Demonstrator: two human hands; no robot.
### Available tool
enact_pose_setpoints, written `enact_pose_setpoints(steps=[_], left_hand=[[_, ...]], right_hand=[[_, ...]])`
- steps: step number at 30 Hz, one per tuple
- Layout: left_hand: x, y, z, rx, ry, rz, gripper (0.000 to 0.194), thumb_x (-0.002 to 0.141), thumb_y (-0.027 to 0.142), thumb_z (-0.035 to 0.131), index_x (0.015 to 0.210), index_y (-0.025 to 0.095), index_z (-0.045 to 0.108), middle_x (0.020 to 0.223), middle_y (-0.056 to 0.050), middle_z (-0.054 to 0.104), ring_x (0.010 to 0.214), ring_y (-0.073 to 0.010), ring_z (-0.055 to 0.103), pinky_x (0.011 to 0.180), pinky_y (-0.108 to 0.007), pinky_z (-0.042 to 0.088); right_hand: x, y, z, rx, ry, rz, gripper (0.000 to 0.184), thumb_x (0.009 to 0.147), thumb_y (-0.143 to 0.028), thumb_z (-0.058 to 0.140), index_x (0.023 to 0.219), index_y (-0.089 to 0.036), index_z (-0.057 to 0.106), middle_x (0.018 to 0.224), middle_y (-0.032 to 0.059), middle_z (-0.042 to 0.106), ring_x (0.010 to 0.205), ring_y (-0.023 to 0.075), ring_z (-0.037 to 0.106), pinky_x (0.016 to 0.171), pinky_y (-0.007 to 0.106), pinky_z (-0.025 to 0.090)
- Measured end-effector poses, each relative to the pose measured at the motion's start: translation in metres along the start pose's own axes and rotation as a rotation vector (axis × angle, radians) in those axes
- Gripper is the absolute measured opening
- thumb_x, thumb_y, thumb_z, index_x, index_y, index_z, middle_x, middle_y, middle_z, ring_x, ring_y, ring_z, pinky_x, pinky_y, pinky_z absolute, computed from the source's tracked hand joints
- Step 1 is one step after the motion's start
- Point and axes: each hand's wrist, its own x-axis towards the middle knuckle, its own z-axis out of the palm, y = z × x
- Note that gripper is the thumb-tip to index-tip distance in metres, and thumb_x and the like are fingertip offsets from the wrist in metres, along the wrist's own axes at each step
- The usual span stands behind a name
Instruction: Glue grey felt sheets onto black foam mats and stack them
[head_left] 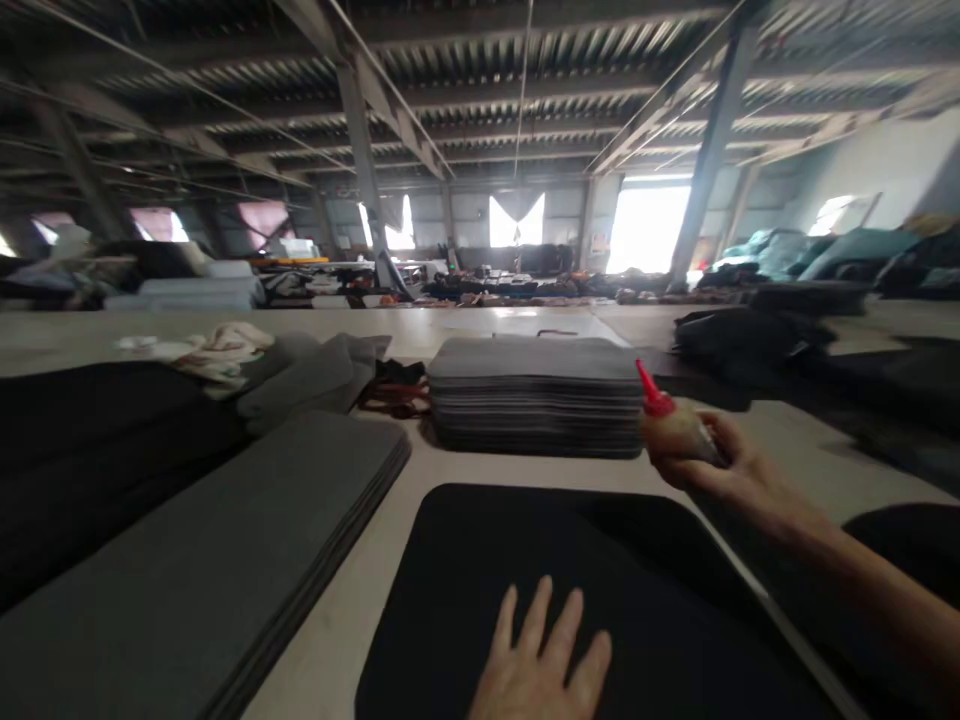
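Note:
A black rounded-corner mat (480, 560) lies on the light table in front of me. My left hand (536, 665) rests on it, fingers spread and nothing held. My right hand (720, 455) is raised above the mat's right far corner, with its fingers wrapped round a squeeze bottle (679, 432). A red pointed nozzle tops the bottle, tilted up and to the left. Just beyond the mat stands a neat stack of grey rounded panels (534, 400), to the left of the bottle.
To the left lies a long stack of dark grey sheets (247, 540), with black fabric (112, 430) beside it. Crumpled grey cloth (322, 380) and a patterned scrap (225, 355) lie behind. Dark material (750, 345) is heaped at the right back of the table (375, 560).

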Motion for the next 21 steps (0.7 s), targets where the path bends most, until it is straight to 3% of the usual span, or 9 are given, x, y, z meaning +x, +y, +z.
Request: enact_pose_setpoints(steps=[3, 6, 9, 12, 16, 21], left_hand=[[-0.009, 0.014, -0.036, -0.242, -0.066, -0.038, 0.079, 0.093, 0.069, 0.046, 0.157, 0.026, 0.028, 0.165, -0.016, 0.018, 0.153, -0.0426, 0.008, 0.118, -0.075, 0.012], [-0.011, 0.025, -0.052, -0.357, -0.075, -0.086, 0.082, 0.094, 0.073, 0.036, 0.156, 0.020, 0.031, 0.166, -0.018, 0.017, 0.154, -0.0394, -0.001, 0.121, -0.068, -0.002], [-0.012, 0.030, -0.054, -0.360, -0.080, -0.073, 0.079, 0.097, 0.067, 0.036, 0.157, 0.017, 0.028, 0.167, -0.018, 0.012, 0.154, -0.0386, -0.008, 0.120, -0.066, -0.006], [-0.013, 0.030, -0.053, -0.269, -0.042, -0.044, 0.077, 0.098, 0.066, 0.035, 0.156, 0.016, 0.030, 0.169, -0.016, 0.008, 0.154, -0.0363, -0.011, 0.121, -0.063, -0.008], [-0.014, 0.030, -0.053, -0.277, -0.052, -0.057, 0.077, 0.098, 0.066, 0.030, 0.157, 0.017, 0.026, 0.169, -0.017, 0.007, 0.155, -0.0381, -0.006, 0.121, -0.064, 0.002], [-0.014, 0.030, -0.048, -0.304, -0.018, -0.053, 0.080, 0.097, 0.069, 0.030, 0.156, 0.015, 0.029, 0.168, -0.020, 0.012, 0.155, -0.0386, 0.004, 0.121, -0.062, 0.009]], right_hand=[[-0.022, -0.012, 0.022, -0.074, -0.168, -0.083, 0.065, 0.061, -0.054, 0.083, 0.115, -0.028, 0.060, 0.101, 0.0029, 0.069, 0.089, 0.0278, 0.065, 0.073, 0.032, 0.053], [-0.036, -0.018, 0.046, -0.085, -0.363, -0.122, 0.065, 0.059, -0.060, 0.084, 0.112, -0.029, 0.064, 0.102, 0.0040, 0.070, 0.090, 0.0297, 0.066, 0.069, 0.031, 0.056], [-0.048, -0.027, 0.068, -0.058, -0.535, -0.120, 0.064, 0.057, -0.056, 0.086, 0.114, -0.032, 0.068, 0.110, 0.0027, 0.071, 0.099, 0.0333, 0.068, 0.074, 0.031, 0.060], [-0.058, -0.043, 0.087, 0.021, -0.622, -0.068, 0.068, 0.054, -0.049, 0.089, 0.117, -0.035, 0.068, 0.111, 0.0007, 0.072, 0.097, 0.0335, 0.069, 0.076, 0.032, 0.062], [-0.065, -0.061, 0.106, 0.104, -0.696, 0.042, 0.074, 0.050, -0.043, 0.089, 0.119, -0.034, 0.066, 0.103, 0.0013, 0.074, 0.086, 0.0310, 0.071, 0.066, 0.031, 0.062], [-0.071, -0.073, 0.125, 0.112, -0.690, 0.045, 0.076, 0.046, -0.049, 0.090, 0.116, -0.028, 0.065, 0.096, 0.0019, 0.073, 0.079, 0.0284, 0.070, 0.060, 0.029, 0.060]])
